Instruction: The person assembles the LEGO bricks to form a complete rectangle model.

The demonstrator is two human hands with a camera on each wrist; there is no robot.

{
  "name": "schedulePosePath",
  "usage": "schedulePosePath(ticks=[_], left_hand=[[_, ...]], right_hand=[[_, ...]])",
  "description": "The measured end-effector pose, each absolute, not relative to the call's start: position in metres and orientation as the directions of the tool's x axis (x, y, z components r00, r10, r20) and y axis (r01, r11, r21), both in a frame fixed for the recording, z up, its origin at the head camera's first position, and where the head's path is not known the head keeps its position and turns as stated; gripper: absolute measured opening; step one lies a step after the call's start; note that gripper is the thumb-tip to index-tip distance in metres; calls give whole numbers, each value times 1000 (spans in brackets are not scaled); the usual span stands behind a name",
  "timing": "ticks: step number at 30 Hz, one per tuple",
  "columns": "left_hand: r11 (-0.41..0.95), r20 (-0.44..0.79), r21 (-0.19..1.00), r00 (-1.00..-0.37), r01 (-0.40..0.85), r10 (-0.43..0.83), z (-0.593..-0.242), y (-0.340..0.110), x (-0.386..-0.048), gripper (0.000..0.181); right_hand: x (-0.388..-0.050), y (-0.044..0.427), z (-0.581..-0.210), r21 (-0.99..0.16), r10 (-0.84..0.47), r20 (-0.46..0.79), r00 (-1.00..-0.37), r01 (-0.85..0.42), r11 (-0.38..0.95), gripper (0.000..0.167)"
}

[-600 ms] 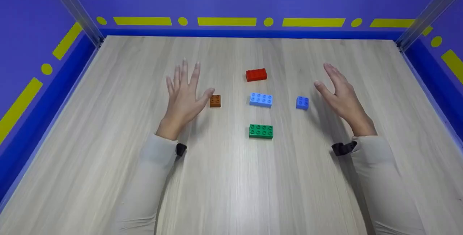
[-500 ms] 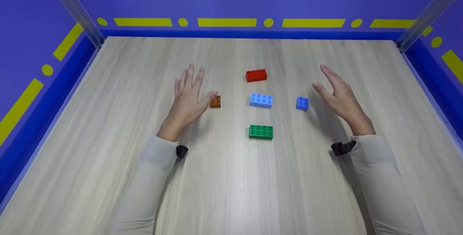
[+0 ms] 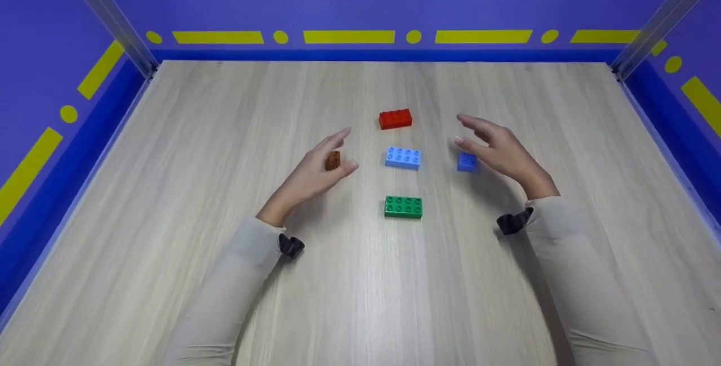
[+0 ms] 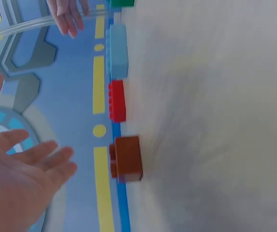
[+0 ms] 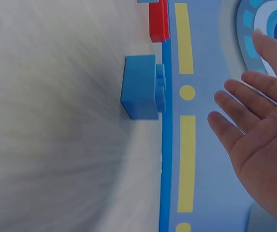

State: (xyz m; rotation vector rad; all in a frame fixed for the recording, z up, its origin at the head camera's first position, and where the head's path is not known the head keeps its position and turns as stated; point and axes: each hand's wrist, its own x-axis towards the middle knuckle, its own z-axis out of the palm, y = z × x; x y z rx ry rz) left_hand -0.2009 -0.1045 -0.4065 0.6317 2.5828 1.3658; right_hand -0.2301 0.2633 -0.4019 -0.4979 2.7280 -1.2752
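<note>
My left hand (image 3: 311, 175) hovers over the small brown toy brick (image 3: 333, 160), thumb and fingers apart on either side of it in the head view. The left wrist view shows a gap between that hand (image 4: 24, 183) and the brown brick (image 4: 128, 158). On the other side, my right hand (image 3: 503, 151) hangs above the small blue brick (image 3: 466, 163) and partly covers it. Its fingers look loosely spread in the right wrist view, apart from the blue brick (image 5: 140, 88). Neither hand holds anything.
Between the hands, a red brick (image 3: 395, 119), a light blue brick (image 3: 403, 157) and a green brick (image 3: 403, 207) form a column on the wooden tabletop (image 3: 360, 298). Blue walls (image 3: 349, 14) with yellow markings enclose the table's back and sides.
Both hands have moved inward, the left one rightward over the brown brick and the right one leftward over the small blue brick. The bricks appear to stay in place.
</note>
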Motion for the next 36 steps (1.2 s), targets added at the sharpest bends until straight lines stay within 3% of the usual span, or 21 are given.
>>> schedulePosePath(ticks=[6,12,22,30,36], left_hand=[[391,-5,882,-827,261,562,-411,-94,-198,62],[373,-19,876,-752,305,659,-414,-80,-194,56],[394,-72,869,-711,299,700,-420,-70,-191,49],[400,-43,818,-650,413,759,-430,-55,-192,45],[433,-45,781,-651,450,758,-429,-49,-191,38]], right_hand=[[-234,252,-401,-750,-365,0,-931,-242,616,56],[-238,239,-399,-743,-401,1,-916,-269,613,53],[-243,216,-401,-686,-440,-107,-892,-254,682,52],[-246,209,-410,-646,-466,-166,-869,-261,717,46],[-247,204,-413,-647,-472,-169,-865,-264,715,47]])
